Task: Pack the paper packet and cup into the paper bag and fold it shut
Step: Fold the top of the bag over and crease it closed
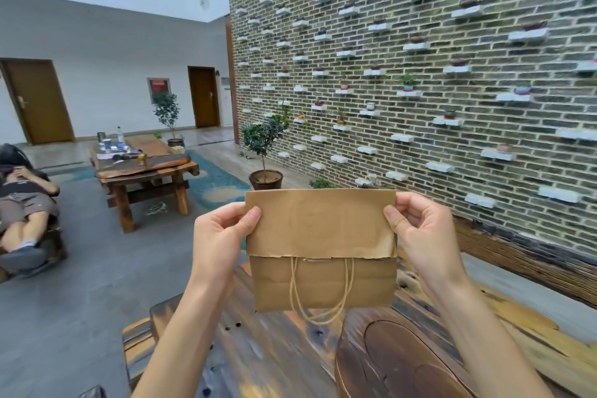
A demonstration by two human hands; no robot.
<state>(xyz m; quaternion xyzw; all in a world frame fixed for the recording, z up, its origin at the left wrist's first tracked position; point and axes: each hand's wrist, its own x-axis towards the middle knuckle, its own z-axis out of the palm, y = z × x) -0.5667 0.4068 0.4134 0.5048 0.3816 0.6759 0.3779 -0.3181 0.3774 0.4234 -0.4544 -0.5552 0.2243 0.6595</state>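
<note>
A brown paper bag [323, 281] is held upright above a dark wooden table [277, 355]. Its top flap [319, 223] is folded down over the front, and twine handles [318, 304] hang out below the flap's torn edge. My left hand [223, 236] pinches the flap's upper left corner, thumb on the front. My right hand [420, 233] pinches the upper right corner the same way. The paper packet and the cup are not visible; whether they are inside the bag cannot be told.
A brick wall with small white shelves and pots [420, 74] runs along the right. A potted tree [265, 152] stands behind the bag. Farther left is a low wooden table with bottles [142, 161], and a person reclines on a seat [26, 200].
</note>
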